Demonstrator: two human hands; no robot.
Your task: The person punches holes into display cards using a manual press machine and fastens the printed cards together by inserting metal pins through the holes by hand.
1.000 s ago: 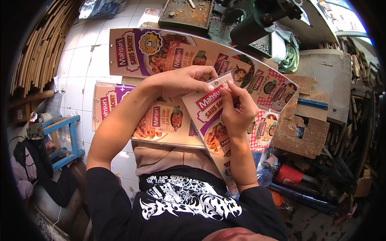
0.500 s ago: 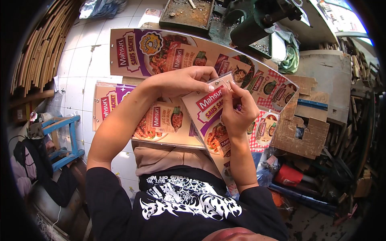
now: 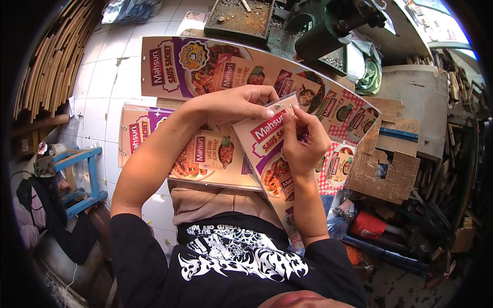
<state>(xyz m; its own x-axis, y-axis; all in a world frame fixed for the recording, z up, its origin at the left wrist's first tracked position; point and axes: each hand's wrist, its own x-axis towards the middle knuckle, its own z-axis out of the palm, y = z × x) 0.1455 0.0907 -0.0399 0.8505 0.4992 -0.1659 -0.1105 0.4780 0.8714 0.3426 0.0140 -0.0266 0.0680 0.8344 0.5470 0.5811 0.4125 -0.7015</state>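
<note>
My left hand (image 3: 241, 105) pinches the upper left edge of a printed Mahsuri strip (image 3: 272, 146), which slants down toward my lap. At the strip's top right corner, beside a small metal eyelet, the thumb and fingers of my right hand (image 3: 306, 136) are closed together; whatever lies between the fingertips is too small to tell. Another eyelet shows near my left thumb. Under my forearm lies a stack of similar printed strips (image 3: 226, 172), and beyond my hands a long printed strip (image 3: 172, 72) is spread out.
A green machine (image 3: 323, 38) and a metal tray of small parts (image 3: 239, 18) stand at the far side. Cardboard pieces (image 3: 390, 174) lie at the right. A blue frame (image 3: 92, 174) stands at the left, with wooden slats (image 3: 56, 56) behind it.
The fingertips of my right hand have shifted slightly at the strip's corner. My left hand keeps its place.
</note>
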